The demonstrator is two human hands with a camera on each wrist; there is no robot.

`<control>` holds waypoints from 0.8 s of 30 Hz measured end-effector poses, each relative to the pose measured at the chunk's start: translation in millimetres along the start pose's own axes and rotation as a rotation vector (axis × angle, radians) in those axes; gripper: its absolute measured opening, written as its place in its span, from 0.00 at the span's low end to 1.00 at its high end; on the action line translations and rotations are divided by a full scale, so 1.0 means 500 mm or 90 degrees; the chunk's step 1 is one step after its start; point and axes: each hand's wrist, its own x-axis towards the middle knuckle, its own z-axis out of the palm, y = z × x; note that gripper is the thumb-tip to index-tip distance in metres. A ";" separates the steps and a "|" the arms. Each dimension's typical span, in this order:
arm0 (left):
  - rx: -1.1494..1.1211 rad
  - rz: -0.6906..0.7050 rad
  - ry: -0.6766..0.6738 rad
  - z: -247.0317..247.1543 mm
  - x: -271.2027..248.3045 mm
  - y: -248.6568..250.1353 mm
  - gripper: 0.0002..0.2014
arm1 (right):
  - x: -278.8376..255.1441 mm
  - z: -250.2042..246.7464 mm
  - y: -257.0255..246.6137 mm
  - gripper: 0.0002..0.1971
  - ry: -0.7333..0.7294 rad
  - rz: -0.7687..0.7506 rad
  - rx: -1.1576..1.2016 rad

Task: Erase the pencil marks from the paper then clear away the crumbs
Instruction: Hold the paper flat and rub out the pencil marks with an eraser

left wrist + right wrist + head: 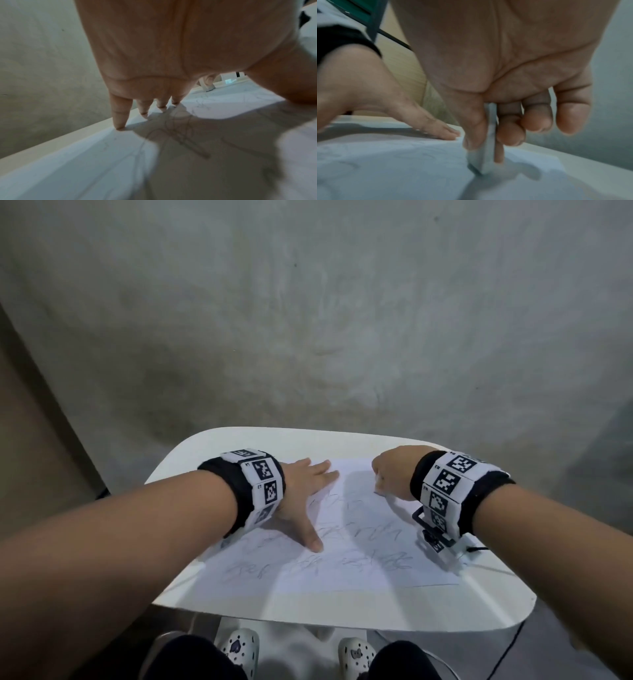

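A white sheet of paper (pixel 342 563) covered with grey pencil scribbles (pixel 373 559) lies on a small white table (pixel 205 446). My left hand (pixel 305 494) lies flat on the sheet's far left part, fingers spread and straight, thumb pointing toward me. In the left wrist view its fingertips (pixel 120 125) press the paper (pixel 85 155) near the far edge. My right hand (pixel 387 470) pinches a white eraser (pixel 485 157) between thumb and fingers. The eraser's lower corner touches the paper (pixel 385 169) near its far right corner. In the head view the eraser is hidden under the hand.
The table has rounded corners, and its near edge (pixel 342 621) lies close to my knees. A bare grey floor (pixel 308 320) lies beyond it. A thin black cable (pixel 513 642) hangs off the right side. My feet in white clogs (pixel 239 648) are under the table.
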 end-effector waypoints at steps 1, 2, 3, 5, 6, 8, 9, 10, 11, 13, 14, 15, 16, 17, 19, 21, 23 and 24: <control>-0.007 0.003 0.001 0.001 0.001 0.005 0.65 | -0.003 0.004 -0.016 0.10 -0.002 -0.023 0.004; -0.010 0.010 0.005 -0.001 0.003 0.013 0.65 | -0.013 0.008 -0.035 0.10 -0.006 -0.041 0.013; -0.011 0.016 0.011 -0.004 0.004 0.021 0.65 | -0.025 0.010 -0.047 0.11 -0.006 -0.061 0.020; -0.015 0.019 0.016 -0.014 0.004 0.036 0.63 | -0.018 0.013 -0.025 0.13 0.008 -0.036 0.023; -0.017 0.015 0.016 -0.018 0.003 0.042 0.63 | -0.013 0.009 -0.004 0.13 0.010 -0.003 0.028; -0.013 0.004 0.015 -0.023 0.004 0.049 0.62 | -0.010 0.007 0.026 0.11 0.028 0.044 0.021; -0.010 0.001 0.014 -0.024 0.006 0.052 0.62 | -0.017 0.010 0.018 0.09 0.035 0.042 0.001; -0.009 0.000 0.013 -0.025 0.008 0.054 0.63 | -0.024 0.014 -0.001 0.07 0.037 0.024 -0.019; -0.008 -0.001 0.013 -0.025 0.010 0.055 0.63 | -0.034 0.020 -0.021 0.05 0.043 -0.019 -0.018; -0.006 -0.001 0.010 -0.026 0.011 0.053 0.63 | -0.027 0.026 -0.019 0.07 0.027 -0.040 -0.001; -0.006 -0.001 0.007 -0.026 0.009 0.054 0.63 | -0.019 0.018 0.002 0.08 0.018 -0.007 0.013; -0.005 -0.002 0.006 -0.027 0.009 0.054 0.63 | -0.013 0.009 0.023 0.08 0.014 0.026 0.027; -0.004 -0.003 0.006 -0.027 0.008 0.054 0.63 | -0.009 0.005 0.037 0.08 0.017 0.046 0.023; -0.006 -0.004 0.006 -0.027 0.007 0.054 0.63 | -0.010 0.007 0.033 0.08 0.022 0.047 0.008; -0.008 0.000 0.005 -0.026 0.009 0.053 0.63 | -0.022 0.017 -0.009 0.05 0.036 -0.012 -0.018; -0.006 0.005 0.006 -0.024 0.010 0.050 0.63 | -0.033 0.028 -0.030 0.07 0.031 -0.066 0.004; -0.004 0.006 0.008 -0.023 0.010 0.051 0.63 | -0.023 0.017 0.010 0.10 0.018 0.001 0.034; -0.002 0.003 0.010 -0.023 0.009 0.051 0.63 | -0.018 0.011 0.030 0.10 0.027 0.036 0.038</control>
